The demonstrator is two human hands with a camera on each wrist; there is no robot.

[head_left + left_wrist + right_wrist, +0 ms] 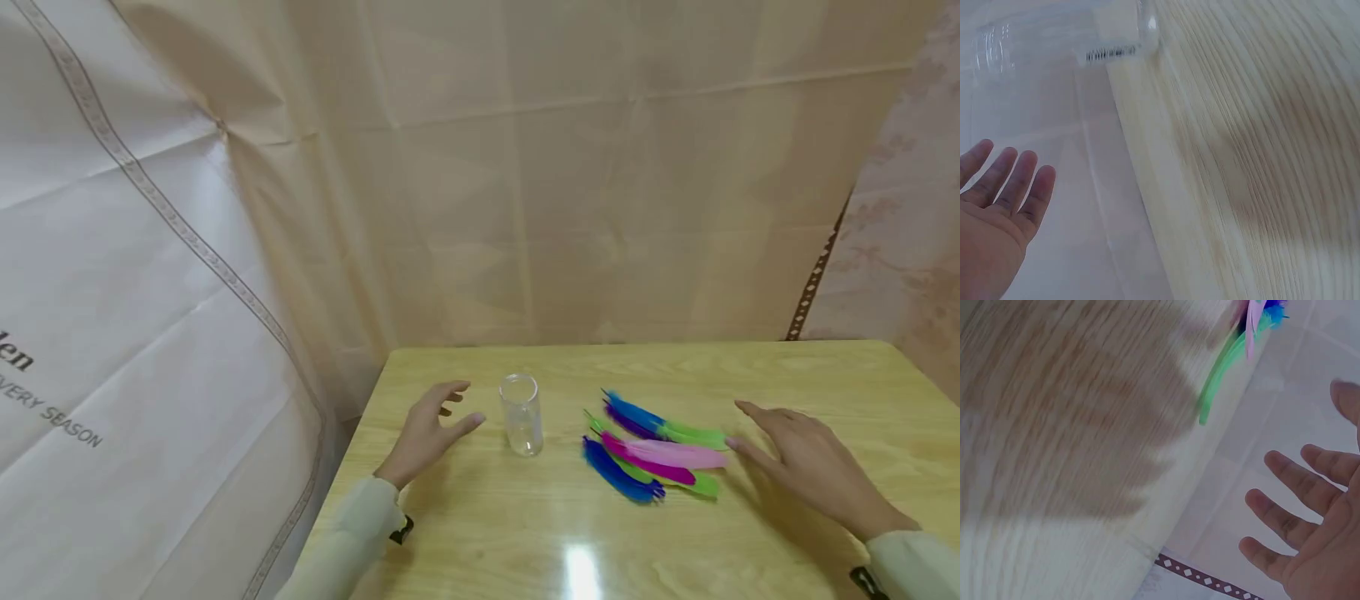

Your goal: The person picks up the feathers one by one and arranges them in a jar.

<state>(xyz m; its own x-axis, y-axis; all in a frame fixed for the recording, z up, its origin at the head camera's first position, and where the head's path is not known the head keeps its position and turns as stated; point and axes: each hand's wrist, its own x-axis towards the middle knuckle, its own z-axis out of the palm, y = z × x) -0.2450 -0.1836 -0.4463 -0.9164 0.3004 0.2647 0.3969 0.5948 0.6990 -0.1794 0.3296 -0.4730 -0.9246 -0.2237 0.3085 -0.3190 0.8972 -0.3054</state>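
Holds the left hand [426, 432] half open, loosely curved and empty, just beside a clear jar [523, 423] upright on the surface [480, 554]. Holds the right hand [813, 460] more nearly flat, also empty, near the tips of bright feathers [663, 454] lying in a loose pile to the right of the jar. Looks to be at the very start: shows no feather inside the jar, none lifted. Probably leaves all handling of jar and feathers to do.

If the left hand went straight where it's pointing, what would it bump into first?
Probably the clear jar, standing just ahead of the left hand in the head view, though depth is hard to judge.
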